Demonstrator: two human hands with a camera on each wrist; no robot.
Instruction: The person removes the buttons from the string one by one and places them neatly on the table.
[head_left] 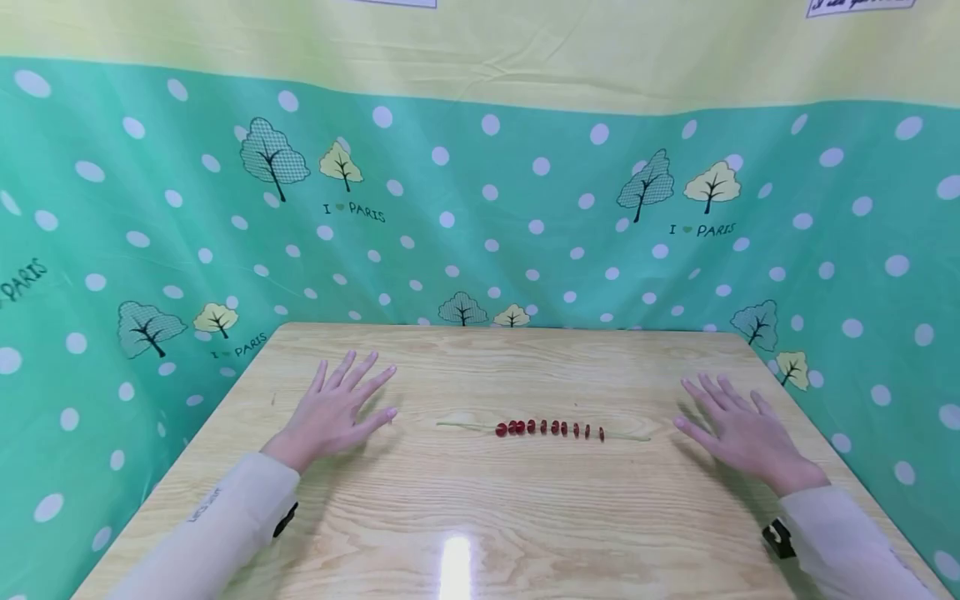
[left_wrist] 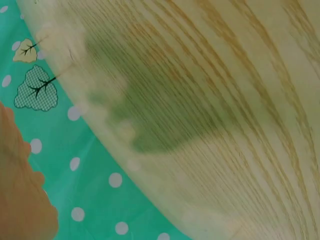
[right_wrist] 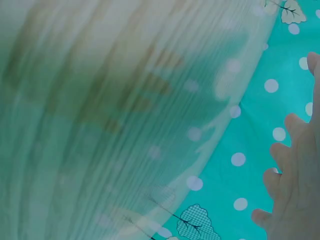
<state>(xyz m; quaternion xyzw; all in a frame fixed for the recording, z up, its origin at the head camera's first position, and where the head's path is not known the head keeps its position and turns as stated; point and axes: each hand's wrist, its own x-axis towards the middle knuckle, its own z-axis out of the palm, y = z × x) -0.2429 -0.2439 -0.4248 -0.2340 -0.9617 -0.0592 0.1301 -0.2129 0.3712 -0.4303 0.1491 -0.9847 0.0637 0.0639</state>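
A row of dark red beads [head_left: 555,427] lies across the middle of the table, strung on a thin pale green cord [head_left: 630,437] whose two ends stick out left and right. The beads on the left sit closer together than those on the right. My left hand [head_left: 330,417] hovers over the table to the left of the cord, fingers spread and holding nothing. On the other side, my right hand [head_left: 746,429] is likewise spread out and apart from the beads. Each wrist view catches only part of its hand at the edge, the left fingers [left_wrist: 25,190] and the right fingers [right_wrist: 295,170].
The light wooden table [head_left: 480,500] has a glossy top with a bright reflection near its front. Behind it and at both sides hangs a green curtain [head_left: 480,217] with white dots and printed trees. Dark straps show at both sleeve cuffs [head_left: 277,483].
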